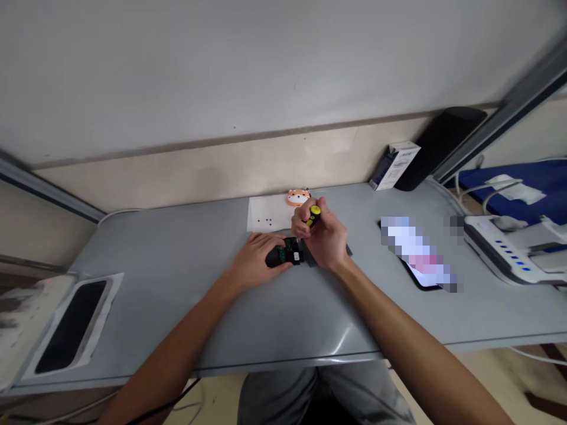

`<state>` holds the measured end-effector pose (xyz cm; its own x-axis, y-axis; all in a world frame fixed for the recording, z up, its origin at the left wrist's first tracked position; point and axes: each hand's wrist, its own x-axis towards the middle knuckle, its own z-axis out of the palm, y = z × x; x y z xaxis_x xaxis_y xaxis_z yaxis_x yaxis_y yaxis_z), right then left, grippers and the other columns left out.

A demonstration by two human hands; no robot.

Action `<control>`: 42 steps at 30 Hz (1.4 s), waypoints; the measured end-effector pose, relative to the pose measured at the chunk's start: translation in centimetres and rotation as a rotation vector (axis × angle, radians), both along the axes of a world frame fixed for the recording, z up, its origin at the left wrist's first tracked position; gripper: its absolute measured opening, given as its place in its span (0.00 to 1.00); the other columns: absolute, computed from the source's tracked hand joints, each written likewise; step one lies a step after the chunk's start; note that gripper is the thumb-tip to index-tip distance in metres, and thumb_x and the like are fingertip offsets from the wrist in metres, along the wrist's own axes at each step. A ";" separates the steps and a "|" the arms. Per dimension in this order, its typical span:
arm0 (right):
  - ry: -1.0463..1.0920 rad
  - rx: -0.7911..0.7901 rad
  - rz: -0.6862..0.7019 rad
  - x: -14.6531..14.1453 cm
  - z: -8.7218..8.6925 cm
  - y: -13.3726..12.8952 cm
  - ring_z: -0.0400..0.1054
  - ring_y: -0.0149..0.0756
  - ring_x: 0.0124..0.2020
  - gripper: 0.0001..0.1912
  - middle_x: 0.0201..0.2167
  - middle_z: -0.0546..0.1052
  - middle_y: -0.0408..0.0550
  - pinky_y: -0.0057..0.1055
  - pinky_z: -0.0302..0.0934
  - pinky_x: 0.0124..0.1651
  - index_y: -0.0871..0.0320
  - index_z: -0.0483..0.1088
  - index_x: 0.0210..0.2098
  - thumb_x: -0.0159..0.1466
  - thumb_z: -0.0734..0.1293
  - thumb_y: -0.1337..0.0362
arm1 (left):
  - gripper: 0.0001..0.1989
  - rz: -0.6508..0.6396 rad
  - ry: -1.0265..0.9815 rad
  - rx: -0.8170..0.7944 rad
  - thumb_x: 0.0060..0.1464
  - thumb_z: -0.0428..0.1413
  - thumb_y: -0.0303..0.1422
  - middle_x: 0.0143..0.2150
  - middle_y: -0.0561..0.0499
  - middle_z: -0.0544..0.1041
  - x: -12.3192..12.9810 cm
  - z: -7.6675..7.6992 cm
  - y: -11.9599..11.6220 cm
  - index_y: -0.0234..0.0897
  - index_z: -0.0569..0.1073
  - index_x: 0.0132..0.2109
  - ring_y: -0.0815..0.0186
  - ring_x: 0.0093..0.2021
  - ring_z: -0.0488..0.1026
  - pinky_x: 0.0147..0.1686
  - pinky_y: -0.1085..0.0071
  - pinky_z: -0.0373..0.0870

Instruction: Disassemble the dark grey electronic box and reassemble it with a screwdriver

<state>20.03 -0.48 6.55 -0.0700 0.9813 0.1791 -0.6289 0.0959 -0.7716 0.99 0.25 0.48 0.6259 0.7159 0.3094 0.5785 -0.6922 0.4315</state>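
My left hand (pixel 257 260) is closed around a small opened black device (pixel 290 251) on the grey desk, whose green circuit board shows. In my right hand (pixel 325 236) is a screwdriver (pixel 314 212) with a yellow and black handle, held upright in the fist. Its shaft points down towards the right end of the device; I cannot tell whether the tip touches it. Behind my hands lies a sheet of white paper (pixel 277 206) with several tiny dark pieces (pixel 268 222), which look like screws. Part of a flat dark piece (pixel 310 257) shows beneath my right wrist.
An orange and white animal-faced case (pixel 298 197) sits on the paper's far edge. To the right are a lit phone (pixel 423 277), a white power strip (pixel 509 251), a carton (pixel 394 165) and a black cylinder (pixel 443 147). A dark-screened phone (pixel 71 327) lies at the left.
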 end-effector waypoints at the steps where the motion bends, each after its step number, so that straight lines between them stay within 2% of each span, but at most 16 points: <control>1: -0.009 -0.001 0.001 0.0 0.0 0.0 0.46 0.30 0.21 0.30 0.19 0.53 0.39 0.30 0.49 0.25 0.53 0.63 0.24 0.69 0.61 0.36 | 0.17 0.010 0.006 -0.012 0.56 0.68 0.39 0.53 0.47 0.83 0.1 0.1 -0.1 0.42 0.76 0.51 0.53 0.54 0.79 0.58 0.53 0.72; 8: 0.027 0.028 -0.022 0.1 -0.2 0.1 0.44 0.29 0.20 0.30 0.20 0.53 0.38 0.30 0.47 0.24 0.54 0.63 0.24 0.70 0.60 0.37 | 0.20 0.000 0.032 -0.034 0.59 0.66 0.40 0.59 0.47 0.81 0.3 0.4 -0.4 0.43 0.74 0.56 0.53 0.58 0.77 0.61 0.54 0.69; 13: 0.004 0.044 -0.017 0.1 -0.6 0.2 0.47 0.29 0.21 0.27 0.21 0.54 0.38 0.29 0.50 0.25 0.54 0.63 0.27 0.70 0.63 0.39 | 0.16 -0.003 -0.005 -0.030 0.61 0.65 0.39 0.58 0.48 0.81 0.3 0.3 -0.5 0.42 0.75 0.53 0.54 0.58 0.78 0.61 0.54 0.69; 16: -0.028 0.061 -0.029 0.1 -0.7 0.4 0.51 0.30 0.22 0.23 0.24 0.59 0.38 0.30 0.54 0.27 0.52 0.64 0.33 0.69 0.65 0.39 | 0.10 -0.011 -0.017 -0.004 0.61 0.65 0.38 0.59 0.47 0.81 0.3 0.2 -0.6 0.42 0.77 0.48 0.54 0.59 0.78 0.61 0.54 0.69; 20: -0.115 0.058 -0.029 0.0 -0.8 1.3 0.51 0.29 0.21 0.21 0.24 0.63 0.35 0.29 0.55 0.27 0.49 0.59 0.36 0.66 0.71 0.44 | 0.08 -0.019 -0.028 0.025 0.62 0.65 0.38 0.60 0.47 0.81 0.4 0.2 -0.7 0.42 0.78 0.46 0.55 0.59 0.78 0.61 0.54 0.69; 22: -0.138 0.041 0.006 0.3 -0.7 1.9 0.55 0.28 0.22 0.21 0.26 0.67 0.36 0.28 0.58 0.29 0.50 0.58 0.35 0.65 0.73 0.47 | 0.08 -0.020 -0.038 0.029 0.62 0.65 0.38 0.59 0.46 0.81 0.4 0.2 -0.7 0.42 0.79 0.46 0.55 0.59 0.78 0.61 0.54 0.69; 26: -0.149 0.028 0.107 1.2 -0.3 2.7 0.69 0.32 0.31 0.17 0.33 0.71 0.41 0.32 0.66 0.37 0.52 0.64 0.36 0.65 0.74 0.52 | 0.07 -0.010 -0.044 0.011 0.62 0.65 0.38 0.59 0.46 0.81 0.4 0.3 -0.7 0.42 0.79 0.45 0.55 0.58 0.79 0.60 0.54 0.70; 29: -0.120 0.001 0.125 1.5 -0.3 2.6 0.65 0.33 0.29 0.12 0.30 0.68 0.43 0.32 0.64 0.34 0.52 0.67 0.35 0.69 0.69 0.53 | 0.07 -0.006 -0.027 -0.011 0.61 0.65 0.37 0.59 0.46 0.81 0.4 0.4 -0.7 0.42 0.80 0.44 0.55 0.58 0.79 0.61 0.53 0.70; 33: -0.006 -0.063 0.000 1.0 -0.6 2.1 0.56 0.33 0.24 0.17 0.26 0.62 0.41 0.31 0.59 0.27 0.50 0.64 0.34 0.71 0.65 0.46 | 0.07 -0.011 -0.038 -0.015 0.61 0.66 0.37 0.59 0.47 0.81 0.5 0.5 -0.8 0.42 0.80 0.44 0.55 0.59 0.79 0.61 0.53 0.70; 37: 0.039 -0.054 -0.015 0.6 -0.9 2.0 0.51 0.30 0.22 0.20 0.24 0.59 0.38 0.29 0.55 0.26 0.50 0.61 0.32 0.67 0.71 0.46 | 0.07 -0.020 -0.061 -0.019 0.61 0.66 0.36 0.59 0.46 0.81 0.4 0.4 -0.8 0.42 0.79 0.45 0.55 0.59 0.78 0.61 0.52 0.71; 42: -0.020 -0.017 0.032 1.0 -0.6 2.1 0.66 0.35 0.33 0.17 0.33 0.69 0.44 0.33 0.65 0.37 0.52 0.67 0.33 0.67 0.71 0.47 | 0.07 -0.030 -0.067 -0.025 0.62 0.65 0.38 0.59 0.46 0.81 0.4 0.2 -0.8 0.42 0.79 0.45 0.54 0.60 0.78 0.61 0.51 0.72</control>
